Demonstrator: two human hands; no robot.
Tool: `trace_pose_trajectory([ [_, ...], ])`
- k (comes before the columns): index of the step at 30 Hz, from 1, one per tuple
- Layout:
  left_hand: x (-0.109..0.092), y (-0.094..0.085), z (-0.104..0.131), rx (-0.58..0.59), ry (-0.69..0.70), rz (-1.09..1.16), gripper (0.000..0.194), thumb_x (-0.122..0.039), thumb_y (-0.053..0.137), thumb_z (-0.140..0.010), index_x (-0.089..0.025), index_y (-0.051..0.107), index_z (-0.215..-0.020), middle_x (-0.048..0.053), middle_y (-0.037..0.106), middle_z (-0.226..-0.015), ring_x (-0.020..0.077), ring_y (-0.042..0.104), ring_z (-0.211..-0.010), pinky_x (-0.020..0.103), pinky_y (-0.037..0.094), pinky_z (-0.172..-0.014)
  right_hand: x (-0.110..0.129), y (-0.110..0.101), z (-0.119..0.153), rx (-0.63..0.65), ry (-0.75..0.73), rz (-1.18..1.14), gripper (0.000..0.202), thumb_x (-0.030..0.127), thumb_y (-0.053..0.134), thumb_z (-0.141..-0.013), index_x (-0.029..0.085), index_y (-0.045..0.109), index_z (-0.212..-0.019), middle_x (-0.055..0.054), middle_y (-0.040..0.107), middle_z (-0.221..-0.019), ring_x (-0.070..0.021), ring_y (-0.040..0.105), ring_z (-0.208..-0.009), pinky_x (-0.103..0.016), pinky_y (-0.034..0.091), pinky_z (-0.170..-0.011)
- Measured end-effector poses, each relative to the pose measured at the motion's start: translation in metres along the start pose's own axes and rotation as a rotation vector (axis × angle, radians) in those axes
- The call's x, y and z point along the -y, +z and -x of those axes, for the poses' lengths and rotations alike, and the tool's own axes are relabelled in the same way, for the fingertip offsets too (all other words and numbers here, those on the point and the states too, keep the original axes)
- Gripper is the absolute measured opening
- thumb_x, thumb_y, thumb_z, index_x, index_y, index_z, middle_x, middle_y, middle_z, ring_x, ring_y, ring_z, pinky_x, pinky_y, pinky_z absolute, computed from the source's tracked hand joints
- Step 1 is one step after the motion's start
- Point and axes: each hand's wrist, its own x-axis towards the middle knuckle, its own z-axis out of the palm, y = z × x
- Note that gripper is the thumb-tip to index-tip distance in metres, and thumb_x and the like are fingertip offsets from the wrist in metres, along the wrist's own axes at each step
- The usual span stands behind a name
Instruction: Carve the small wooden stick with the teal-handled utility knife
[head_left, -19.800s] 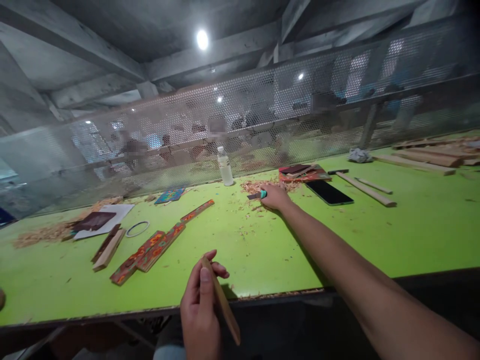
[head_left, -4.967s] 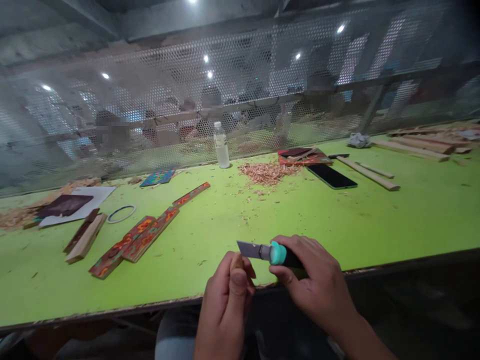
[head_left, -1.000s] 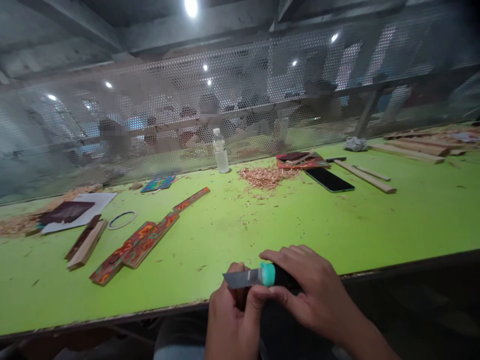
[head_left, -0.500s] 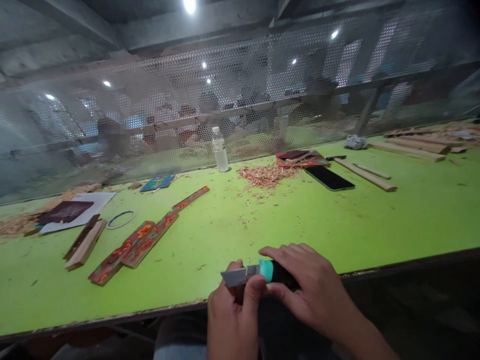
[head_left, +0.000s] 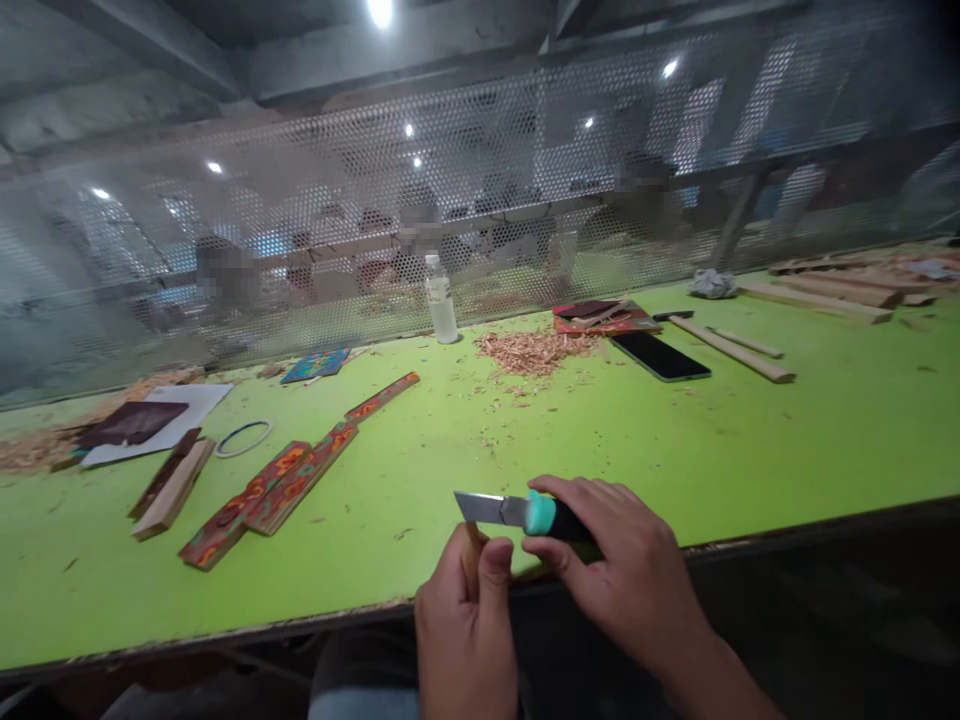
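My right hand is wrapped round the black and teal handle of a knife, whose flat steel blade points left. Below the blade, my left hand grips a small piece of wood between thumb and fingers, its upper end showing just under the blade. Whether blade and wood touch, I cannot tell. Most of the wood is hidden by the left hand. Both hands are at the front edge of the green table.
Patterned red wood strips and plain wood pieces lie at the left. Behind are a bottle, shavings, a phone and sticks. A perforated metal screen stands along the back.
The knife in my right hand has risen, away from my left thumb, and its blade is now above the wood. More of the wood shows. My left hand has barely moved.
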Motion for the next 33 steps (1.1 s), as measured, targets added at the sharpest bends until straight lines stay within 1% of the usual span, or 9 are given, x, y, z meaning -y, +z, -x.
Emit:
trace_pose_trajectory([
  [3, -0.002, -0.002, 0.0, 0.022, 0.007, 0.042, 0.062, -0.08, 0.052, -0.087, -0.021, 0.053, -0.069, -0.005, 0.044, -0.061, 0.0152, 0.044, -0.061, 0.024, 0.034, -0.059, 0.001, -0.003, -0.001, 0.013, 0.004, -0.051, 0.042, 0.058, 0.051, -0.103, 0.02, 0.063, -0.116, -0.006, 0.075, -0.095, -0.0225, 0.066, -0.084, -0.034, 0.044, -0.075],
  [6, -0.001, -0.002, 0.002, 0.035, 0.021, 0.064, 0.066, -0.085, 0.052, -0.083, -0.02, 0.062, -0.076, 0.0, 0.06, -0.066, 0.0201, 0.057, -0.066, 0.027, 0.042, -0.062, 0.001, -0.006, -0.002, 0.098, -0.01, -0.065, 0.042, 0.059, 0.051, -0.102, 0.02, 0.063, -0.112, -0.005, 0.073, -0.091, -0.0237, 0.064, -0.079, -0.036, 0.042, -0.071],
  [9, 0.006, -0.001, 0.006, 0.031, 0.041, 0.023, 0.072, -0.086, 0.045, -0.086, -0.019, 0.07, -0.094, 0.011, 0.076, -0.092, 0.0299, 0.07, -0.09, 0.034, 0.051, -0.079, 0.0, -0.009, -0.002, 0.189, -0.029, -0.069, 0.041, 0.058, 0.052, -0.102, 0.02, 0.064, -0.111, -0.005, 0.072, -0.089, -0.0252, 0.062, -0.078, -0.037, 0.04, -0.069],
  [12, 0.017, 0.001, 0.011, 0.016, 0.051, -0.045, 0.078, -0.086, 0.043, -0.087, -0.018, 0.072, -0.112, 0.019, 0.075, -0.123, 0.0359, 0.067, -0.12, 0.042, 0.049, -0.099, 0.0, -0.012, -0.002, 0.234, -0.038, -0.095, 0.042, 0.058, 0.048, -0.103, 0.02, 0.064, -0.111, -0.005, 0.072, -0.088, -0.0253, 0.062, -0.078, -0.037, 0.039, -0.069],
  [15, 0.025, 0.003, 0.014, 0.025, 0.046, -0.075, 0.077, -0.081, 0.04, -0.092, -0.018, 0.071, -0.125, 0.018, 0.07, -0.135, 0.0347, 0.063, -0.129, 0.043, 0.046, -0.107, 0.0, -0.014, -0.003, 0.261, -0.033, -0.119, 0.042, 0.059, 0.048, -0.103, 0.021, 0.064, -0.112, -0.005, 0.072, -0.088, -0.0249, 0.061, -0.078, -0.037, 0.039, -0.069],
  [19, 0.029, 0.004, 0.013, 0.038, 0.036, -0.08, 0.068, -0.072, 0.038, -0.099, -0.021, 0.067, -0.136, 0.013, 0.069, -0.14, 0.0309, 0.061, -0.132, 0.04, 0.044, -0.11, 0.0, -0.015, -0.005, 0.293, -0.016, -0.134, 0.043, 0.059, 0.049, -0.103, 0.021, 0.064, -0.115, -0.005, 0.072, -0.09, -0.0254, 0.062, -0.08, -0.038, 0.04, -0.072],
  [23, 0.032, 0.003, 0.01, 0.034, 0.053, -0.067, 0.064, -0.066, 0.041, -0.1, -0.02, 0.065, -0.138, 0.014, 0.069, -0.138, 0.0309, 0.063, -0.13, 0.041, 0.047, -0.109, 0.001, -0.016, -0.007, 0.328, -0.005, -0.147, 0.04, 0.056, 0.051, -0.103, 0.021, 0.064, -0.117, -0.006, 0.073, -0.094, -0.0254, 0.063, -0.083, -0.039, 0.042, -0.075],
  [28, 0.03, 0.002, 0.006, 0.045, 0.075, -0.111, 0.058, -0.059, 0.043, -0.101, -0.016, 0.071, -0.126, 0.02, 0.07, -0.135, 0.0356, 0.062, -0.131, 0.047, 0.049, -0.107, 0.002, -0.017, -0.005, 0.332, 0.0, -0.136, 0.041, 0.055, 0.051, -0.103, 0.019, 0.064, -0.118, -0.007, 0.072, -0.094, -0.0265, 0.063, -0.083, -0.04, 0.042, -0.075],
  [33, 0.028, 0.004, 0.006, 0.003, 0.057, -0.152, 0.052, -0.052, 0.042, -0.101, -0.014, 0.074, -0.119, 0.022, 0.072, -0.13, 0.035, 0.067, -0.125, 0.048, 0.05, -0.106, 0.003, -0.015, -0.004, 0.321, 0.008, -0.113, 0.039, 0.053, 0.052, -0.103, 0.019, 0.065, -0.117, -0.007, 0.072, -0.094, -0.0268, 0.062, -0.083, -0.041, 0.042, -0.074],
])
